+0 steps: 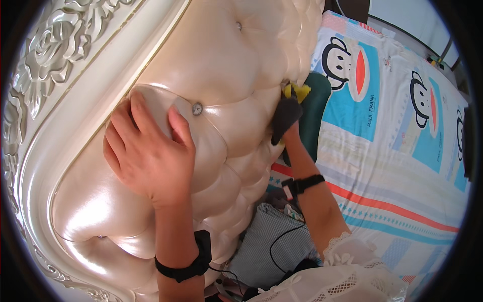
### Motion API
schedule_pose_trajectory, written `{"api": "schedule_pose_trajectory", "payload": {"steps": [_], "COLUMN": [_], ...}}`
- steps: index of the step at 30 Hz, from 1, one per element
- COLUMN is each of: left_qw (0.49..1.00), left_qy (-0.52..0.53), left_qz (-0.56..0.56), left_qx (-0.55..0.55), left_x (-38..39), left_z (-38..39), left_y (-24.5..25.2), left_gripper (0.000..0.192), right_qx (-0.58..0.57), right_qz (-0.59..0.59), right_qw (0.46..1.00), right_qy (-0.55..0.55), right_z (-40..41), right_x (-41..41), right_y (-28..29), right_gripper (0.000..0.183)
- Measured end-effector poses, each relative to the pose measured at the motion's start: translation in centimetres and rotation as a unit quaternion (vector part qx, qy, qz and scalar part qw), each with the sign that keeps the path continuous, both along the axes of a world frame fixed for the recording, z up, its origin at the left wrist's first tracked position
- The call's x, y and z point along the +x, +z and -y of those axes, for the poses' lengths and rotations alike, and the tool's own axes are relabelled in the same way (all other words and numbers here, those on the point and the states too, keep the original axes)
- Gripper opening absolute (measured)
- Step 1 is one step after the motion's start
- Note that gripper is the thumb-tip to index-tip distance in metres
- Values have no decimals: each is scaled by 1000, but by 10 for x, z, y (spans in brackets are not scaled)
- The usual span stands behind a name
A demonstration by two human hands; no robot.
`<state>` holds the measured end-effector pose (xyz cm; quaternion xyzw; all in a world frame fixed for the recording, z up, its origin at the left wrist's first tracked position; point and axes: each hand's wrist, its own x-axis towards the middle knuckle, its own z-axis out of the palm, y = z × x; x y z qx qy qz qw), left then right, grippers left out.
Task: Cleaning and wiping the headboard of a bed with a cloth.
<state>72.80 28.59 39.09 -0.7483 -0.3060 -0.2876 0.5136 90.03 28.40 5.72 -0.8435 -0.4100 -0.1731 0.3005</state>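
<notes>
My left hand [151,151] lies on the cream tufted leather headboard [211,60], its fingertips by the carved frame's inner edge. Its fingers are spread a little and hold nothing. Just right of the thumb sits a round crystal-like button [197,109]. My right hand [291,132] is at the headboard's lower part, by the bed, gripping a dark grey cloth [287,115]. The cloth covers most of that hand's fingers. A crumpled yellow piece [299,91] shows at its upper end; whether it belongs to the same cloth I cannot tell.
A pearly carved frame [56,45] borders the headboard. Beside my right hand lies a dark green cushion-like thing [315,113]. A monkey-print sheet [351,166] bearing writing covers the bed. Below are a checked fabric bundle [260,238] and a thin black cable [272,245].
</notes>
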Motion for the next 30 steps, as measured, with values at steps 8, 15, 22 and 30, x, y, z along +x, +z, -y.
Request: {"api": "schedule_pose_trajectory", "payload": {"steps": [8, 15, 22, 30], "left_qw": [1000, 1000, 1000, 1000], "left_qy": [0, 15, -3, 10], "left_qz": [5, 1, -5, -5], "left_qx": [-4, -10, -2, 3], "left_x": [3, 0, 5, 4], "left_z": [-1, -4, -2, -2], "left_y": [-3, -8, -6, -4], "left_gripper": [40, 40, 39, 39], "right_qx": [-102, 81, 80, -59], "right_qz": [-42, -191, 1, -2], "right_qw": [991, 977, 997, 998], "right_qy": [77, 38, -15, -1], "right_z": [-3, -9, -23, 17], "right_x": [23, 31, 34, -36], "right_y": [-21, 3, -83, -88], "right_gripper": [41, 34, 28, 18]}}
